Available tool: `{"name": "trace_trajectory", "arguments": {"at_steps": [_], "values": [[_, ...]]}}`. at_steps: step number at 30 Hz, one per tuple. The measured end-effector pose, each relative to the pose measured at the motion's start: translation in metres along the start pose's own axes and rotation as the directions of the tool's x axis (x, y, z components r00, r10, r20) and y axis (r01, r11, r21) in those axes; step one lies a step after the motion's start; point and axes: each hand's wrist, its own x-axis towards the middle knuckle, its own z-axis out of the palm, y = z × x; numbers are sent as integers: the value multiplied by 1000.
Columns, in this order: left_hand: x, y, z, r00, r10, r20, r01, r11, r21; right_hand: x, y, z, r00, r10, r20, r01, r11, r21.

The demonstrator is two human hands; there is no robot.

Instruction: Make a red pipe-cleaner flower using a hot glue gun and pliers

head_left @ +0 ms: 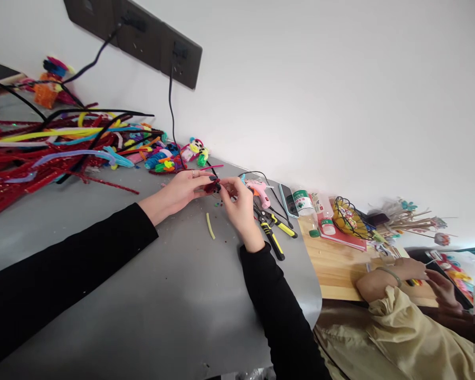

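Observation:
Over the grey table mat (154, 311), my left hand (184, 190) has its fingers closed on a small dark red and black pipe-cleaner piece (211, 187). The thumb and fingers of my right hand (237, 206) pinch the same piece from the other side. Fingers cover much of it, so its full shape is hidden. A short pale yellow pipe-cleaner length (210, 226) lies on the mat below. Beside my right hand are a pink glue gun (262, 194) and pliers with yellow and black handles (273, 237).
Many coloured pipe cleaners (55, 148) spread across the left, with small fuzzy figures (196, 149) by the wall. A power strip (154, 39) has cables hanging. To the right are a phone (288, 200), a bottle (306, 208), a wire basket (346, 217) and a co-worker's arm (388, 279).

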Motion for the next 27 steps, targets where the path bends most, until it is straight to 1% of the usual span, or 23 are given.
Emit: {"name": "trace_trajectory", "arguments": {"at_steps": [4, 8, 14, 18, 23, 27], "values": [[0, -1, -1, 1000, -8, 30, 8, 1000, 4, -1, -1, 1, 999, 5, -42, -6, 1000, -17], [0, 0, -2, 999, -7, 42, 8, 1000, -23, 1, -1, 0, 998, 27, -58, -26, 999, 19], [2, 3, -5, 999, -27, 20, 28, 995, -92, 5, 0, -10, 997, 60, -53, -58, 997, 49], [0, 4, -5, 998, -40, 56, 46, 992, -114, 5, -3, -16, 996, 62, -69, -60, 997, 38], [-2, 4, -3, 994, -91, 65, 102, 975, -197, 5, -3, -14, 994, 46, -102, -42, 999, 34], [-1, 5, -1, 989, -107, 99, 129, 960, -248, 5, 3, -10, 993, 60, -103, -50, 994, 93]]}}
